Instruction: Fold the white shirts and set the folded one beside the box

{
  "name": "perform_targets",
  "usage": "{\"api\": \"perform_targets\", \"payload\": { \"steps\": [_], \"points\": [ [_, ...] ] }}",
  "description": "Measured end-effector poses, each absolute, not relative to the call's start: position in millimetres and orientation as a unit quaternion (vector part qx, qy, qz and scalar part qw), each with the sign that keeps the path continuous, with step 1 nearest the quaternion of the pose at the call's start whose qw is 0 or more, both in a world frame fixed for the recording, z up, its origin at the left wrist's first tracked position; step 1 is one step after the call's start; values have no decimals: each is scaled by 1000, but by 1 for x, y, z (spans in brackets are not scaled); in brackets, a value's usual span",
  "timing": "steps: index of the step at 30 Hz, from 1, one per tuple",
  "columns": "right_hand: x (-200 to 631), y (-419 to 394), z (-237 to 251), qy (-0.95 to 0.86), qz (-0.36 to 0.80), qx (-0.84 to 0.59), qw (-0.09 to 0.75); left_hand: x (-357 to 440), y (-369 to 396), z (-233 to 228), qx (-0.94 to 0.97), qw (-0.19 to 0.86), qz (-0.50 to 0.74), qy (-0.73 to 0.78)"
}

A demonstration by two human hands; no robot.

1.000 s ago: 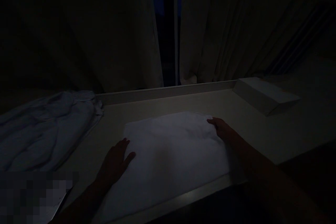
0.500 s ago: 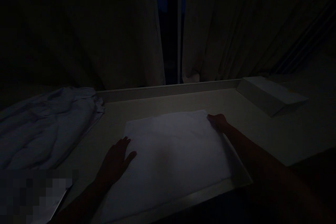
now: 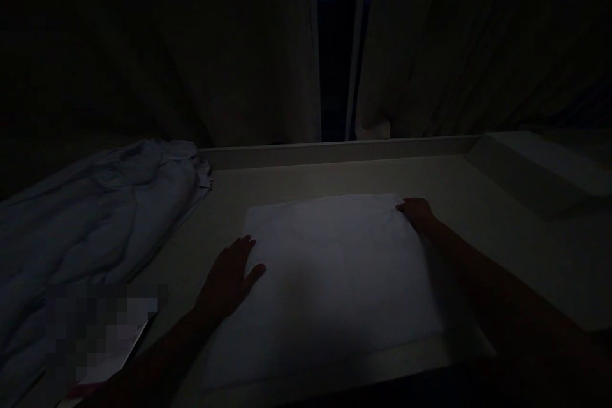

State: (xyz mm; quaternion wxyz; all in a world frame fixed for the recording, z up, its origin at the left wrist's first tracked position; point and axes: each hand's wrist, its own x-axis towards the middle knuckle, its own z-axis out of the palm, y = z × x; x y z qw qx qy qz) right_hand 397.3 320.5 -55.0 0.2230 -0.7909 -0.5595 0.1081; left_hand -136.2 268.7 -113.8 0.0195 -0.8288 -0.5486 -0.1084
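A white cloth [image 3: 329, 268], roughly rectangular, lies spread on the pale tabletop [image 3: 306, 182] in front of me. My left hand [image 3: 229, 277] rests on its left edge, open, with the thumb stretched over the fabric and the fingers pointing forward. At the far right corner, my right hand [image 3: 415, 210] is closed with its fingertips on the cloth, seeming to pinch it. Dim light hides the finer details of both hands. A darker shadow falls across the cloth's near middle.
Crumpled pale fabric [image 3: 109, 197] is heaped at the left. Nearer, a blurred flat item [image 3: 108, 338] lies beside my left forearm. A white box [image 3: 545, 172] stands at the back right. A low raised rim [image 3: 335, 153] runs along the back, before dark curtains [image 3: 258, 44].
The view has turned slightly left, so everything sits further right in the picture. Both hands keep about the same places on the cloth, which still lies flat.
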Motion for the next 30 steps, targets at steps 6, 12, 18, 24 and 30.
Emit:
{"api": "perform_targets", "payload": {
  "steps": [6, 12, 18, 24, 30],
  "points": [
    [322, 297, -53, -676, -33, -703, 217, -130, 270, -101, -813, 24, -114, -570],
    [209, 273, -67, -838, 18, -526, 144, -19, 300, -69, -896, 21, -81, -437],
    [235, 313, -84, -800, 52, -589, 101, 31, 344, -86, -854, -3, -69, -516],
    [359, 323, -91, -702, 2, -709, 64, 15, 356, -95, -821, 16, -87, -564],
    [391, 316, -99, -690, -9, -722, 43, 20, 359, -99, -817, -2, -84, -570]
  ]
}}
